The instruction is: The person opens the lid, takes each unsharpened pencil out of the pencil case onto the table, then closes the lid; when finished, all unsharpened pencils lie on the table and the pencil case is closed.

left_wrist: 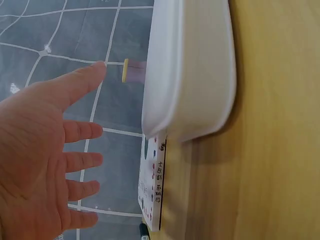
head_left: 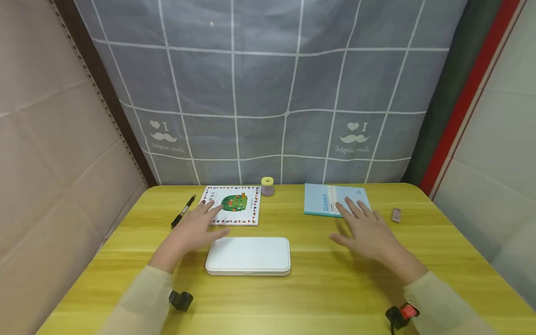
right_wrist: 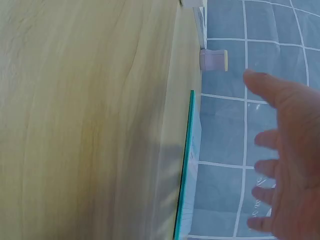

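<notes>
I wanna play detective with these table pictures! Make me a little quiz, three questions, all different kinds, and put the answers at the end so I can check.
1. True or false: the left hand and the right hand are both holding nothing.

2. Pick one. In the head view, which thing lies just left of the white book?
a) the eraser
b) the pen
c) the white case

3. Fill the gap: the small container standing between the white book and the blue notebook has a ____ top.

Key: 1. True. 2. b. 3. yellow.
</notes>
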A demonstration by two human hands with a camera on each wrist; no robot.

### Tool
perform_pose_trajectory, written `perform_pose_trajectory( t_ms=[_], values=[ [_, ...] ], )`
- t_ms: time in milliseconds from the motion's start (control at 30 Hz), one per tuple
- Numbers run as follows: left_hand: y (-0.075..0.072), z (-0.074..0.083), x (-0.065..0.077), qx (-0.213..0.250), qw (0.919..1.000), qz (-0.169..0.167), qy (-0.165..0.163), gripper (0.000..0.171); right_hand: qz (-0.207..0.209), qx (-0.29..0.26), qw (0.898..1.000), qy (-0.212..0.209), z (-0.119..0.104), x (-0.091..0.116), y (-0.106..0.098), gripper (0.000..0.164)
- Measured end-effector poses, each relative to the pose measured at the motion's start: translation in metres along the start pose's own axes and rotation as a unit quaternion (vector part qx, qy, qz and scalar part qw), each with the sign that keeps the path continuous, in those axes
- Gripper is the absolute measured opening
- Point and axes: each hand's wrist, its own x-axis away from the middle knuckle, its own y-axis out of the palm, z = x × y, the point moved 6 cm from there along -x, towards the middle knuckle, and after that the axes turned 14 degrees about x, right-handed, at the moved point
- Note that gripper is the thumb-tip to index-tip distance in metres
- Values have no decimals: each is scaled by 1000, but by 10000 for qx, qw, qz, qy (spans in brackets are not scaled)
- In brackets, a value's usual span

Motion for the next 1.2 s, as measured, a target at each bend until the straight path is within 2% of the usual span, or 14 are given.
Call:
perform_pose_trajectory(
  t_ms=[167, 233, 333, 500, 633, 700, 767, 900, 1067, 1200],
  values=[
    [0, -9, 9, 185, 9994, 55, 271, 81, 314, -745, 9960, -377, -5, -1, -2, 85],
    [0, -11, 12, 396, 9985, 34, 384, 82, 391, -933, 9936, -497, -8, -2, -2, 85],
    [3, -13, 18, 901, 9940, -256, 557, 88, 443, -1209, 9893, -690, -14, -4, -2, 83],
    [14, -17, 29, 1736, 9772, -1011, 691, 102, 394, -1679, 9801, -982, -28, -12, -2, 80],
    [23, -12, 36, 2109, 9633, -1317, 1015, 112, 259, -1757, 9773, -1153, -42, -18, 4, 78],
    [28, -10, 38, 2155, 9594, -1421, 1137, 115, 208, -1706, 9759, -1344, -53, -20, 5, 75],
    [32, -10, 40, 2091, 9595, -1479, 1175, 113, 130, -1645, 9738, -1566, -66, -22, 6, 70],
    [36, -9, 40, 1822, 9658, -1443, 1148, 105, -28, -1413, 9700, -1978, -93, -24, 7, 63],
    [36, -7, 38, 1642, 9692, -1373, 1214, 99, -498, -1146, 9708, -2049, -120, -29, 16, 69],
    [35, -8, 34, 1518, 9705, -1280, 1368, 95, -514, -991, 9724, -2050, -133, -34, 19, 71]
  ],
)
